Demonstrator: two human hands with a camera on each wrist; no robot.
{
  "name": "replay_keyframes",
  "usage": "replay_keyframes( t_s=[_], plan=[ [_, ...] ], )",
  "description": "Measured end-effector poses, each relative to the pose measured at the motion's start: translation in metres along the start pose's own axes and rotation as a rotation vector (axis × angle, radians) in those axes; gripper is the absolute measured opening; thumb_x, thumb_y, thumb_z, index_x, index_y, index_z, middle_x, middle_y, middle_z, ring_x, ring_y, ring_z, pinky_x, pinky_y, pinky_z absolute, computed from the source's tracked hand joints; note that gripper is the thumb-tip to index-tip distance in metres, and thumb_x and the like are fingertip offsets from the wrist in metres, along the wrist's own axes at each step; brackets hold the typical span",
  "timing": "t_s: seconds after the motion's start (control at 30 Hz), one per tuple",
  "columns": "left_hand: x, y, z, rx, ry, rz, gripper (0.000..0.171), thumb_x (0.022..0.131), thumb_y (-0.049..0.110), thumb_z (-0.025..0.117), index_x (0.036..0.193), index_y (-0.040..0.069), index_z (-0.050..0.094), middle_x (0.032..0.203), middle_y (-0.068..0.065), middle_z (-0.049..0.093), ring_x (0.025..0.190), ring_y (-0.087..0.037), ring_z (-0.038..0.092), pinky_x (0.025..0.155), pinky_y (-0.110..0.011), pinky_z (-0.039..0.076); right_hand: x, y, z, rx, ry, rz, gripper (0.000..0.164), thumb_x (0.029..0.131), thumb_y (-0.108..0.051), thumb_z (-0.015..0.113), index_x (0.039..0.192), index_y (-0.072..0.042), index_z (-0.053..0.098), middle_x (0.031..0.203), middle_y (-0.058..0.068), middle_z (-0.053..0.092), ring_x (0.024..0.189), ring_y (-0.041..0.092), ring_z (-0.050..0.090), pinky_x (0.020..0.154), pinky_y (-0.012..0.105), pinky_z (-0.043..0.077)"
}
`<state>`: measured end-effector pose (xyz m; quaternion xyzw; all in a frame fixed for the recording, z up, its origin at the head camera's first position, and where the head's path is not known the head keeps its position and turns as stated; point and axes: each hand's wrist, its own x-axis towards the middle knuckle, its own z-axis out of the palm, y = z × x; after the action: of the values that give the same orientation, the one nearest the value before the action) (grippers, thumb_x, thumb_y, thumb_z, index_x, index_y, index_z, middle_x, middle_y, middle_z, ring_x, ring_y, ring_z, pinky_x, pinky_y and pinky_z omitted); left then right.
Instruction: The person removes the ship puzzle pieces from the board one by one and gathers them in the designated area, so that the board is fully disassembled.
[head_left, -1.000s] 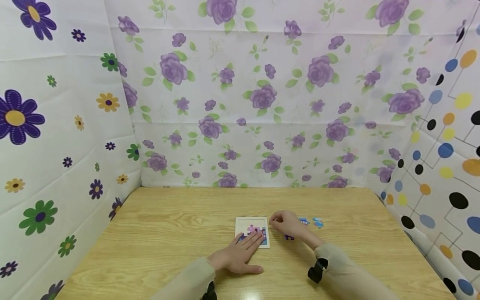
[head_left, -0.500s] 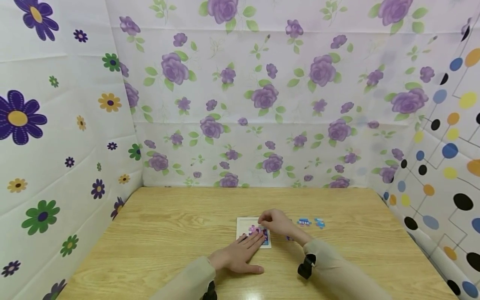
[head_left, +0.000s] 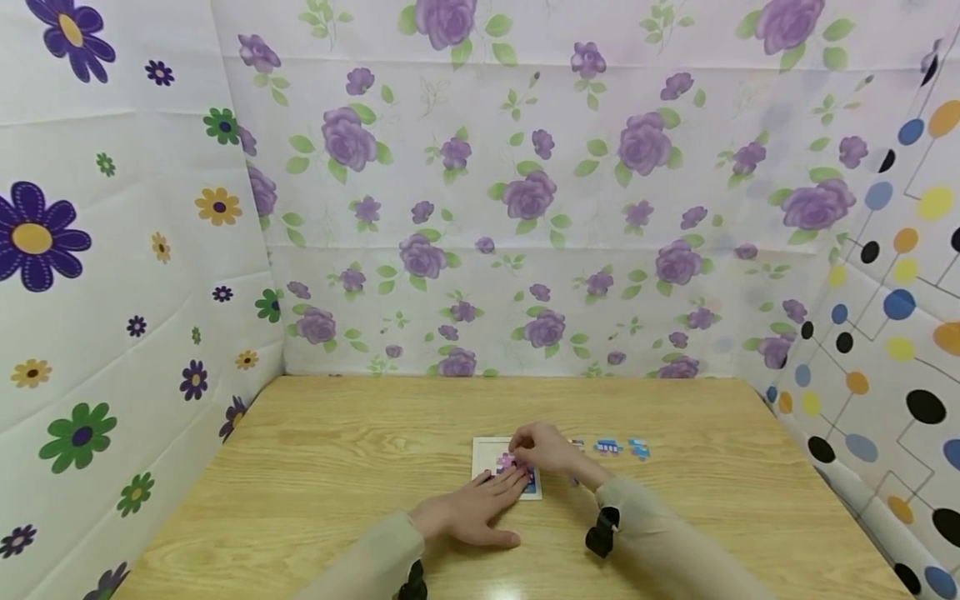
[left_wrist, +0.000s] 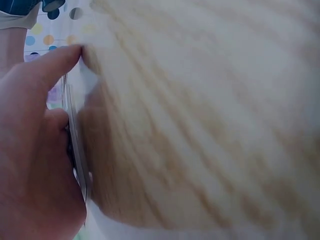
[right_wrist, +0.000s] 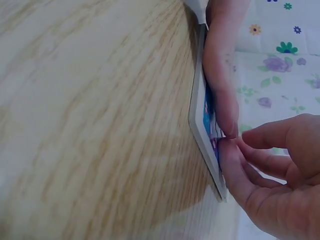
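A small jigsaw puzzle tray (head_left: 483,450) with a white frame lies on the table. Pink, purple and blue joined pieces (head_left: 505,463) fill part of it, much of them under the hands. My left hand (head_left: 476,507) lies with straight fingers across the tray's lower part, thumb spread out over the table. At the tray's right side my right hand (head_left: 550,450) has curled fingers, their tips next to the left fingertips. In the right wrist view, the right fingertips pinch a purple puzzle piece (right_wrist: 215,145) at the tray surface; most of that piece is hidden.
To the right of the tray lie loose puzzle pieces: a blue and white one (head_left: 607,447), a light blue one (head_left: 639,450), and others partly behind the right arm. The wooden table (head_left: 337,467) ends at flower-patterned cloth (head_left: 480,317) behind.
My right hand has moved left from beside the tray to over its right part, fingertips now near the left fingers. The left hand has stayed on the tray.
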<state>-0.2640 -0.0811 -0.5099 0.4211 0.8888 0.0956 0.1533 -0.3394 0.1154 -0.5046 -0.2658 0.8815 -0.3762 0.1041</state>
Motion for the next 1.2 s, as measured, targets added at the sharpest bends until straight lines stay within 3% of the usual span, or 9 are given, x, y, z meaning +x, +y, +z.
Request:
replay_keyframes(
  t_s=[0.3,0.6,0.87,1.2],
  plan=[
    [-0.001,-0.008,0.000,-0.071,-0.007,0.065,0.062,0.104,0.037,0.035,0.157,0.014,0.011,0.164,-0.002,0.006,0.152,-0.022,0.003,0.118,-0.059,0.011,-0.002,-0.003,0.005,-0.042,0.019,0.029,0.006,0.088,-0.005,0.064,0.091,-0.005,0.069,0.080,0.001,0.067,0.069,0.007,0.058,0.061,0.021,0.048],
    [-0.002,-0.005,0.001,0.056,0.038,0.115,0.056,0.104,0.024,0.035,0.156,0.013,0.018,0.163,-0.003,0.014,0.151,-0.022,0.010,0.115,-0.063,0.016,-0.003,-0.008,0.006,-0.148,0.020,-0.009,0.012,0.083,-0.005,0.072,0.094,-0.006,0.066,0.078,0.000,0.063,0.070,0.009,0.055,0.061,0.024,0.046],
    [-0.003,-0.004,-0.009,-0.008,-0.009,0.100,0.056,0.104,0.024,0.036,0.156,0.014,0.018,0.162,-0.003,0.018,0.150,-0.018,0.017,0.117,-0.060,0.015,-0.002,-0.017,0.005,-0.138,-0.035,0.041,0.020,0.083,-0.004,0.074,0.099,-0.011,0.065,0.080,0.002,0.062,0.069,0.011,0.056,0.059,0.025,0.046],
    [-0.001,-0.004,-0.007,-0.033,-0.018,0.096,0.057,0.102,0.022,0.037,0.156,0.014,0.020,0.162,-0.003,0.018,0.150,-0.018,0.016,0.118,-0.059,0.014,0.001,-0.022,0.006,-0.114,-0.067,0.077,0.024,0.081,0.004,0.073,0.097,-0.009,0.059,0.074,0.002,0.061,0.063,0.012,0.053,0.053,0.023,0.041]
  ],
)
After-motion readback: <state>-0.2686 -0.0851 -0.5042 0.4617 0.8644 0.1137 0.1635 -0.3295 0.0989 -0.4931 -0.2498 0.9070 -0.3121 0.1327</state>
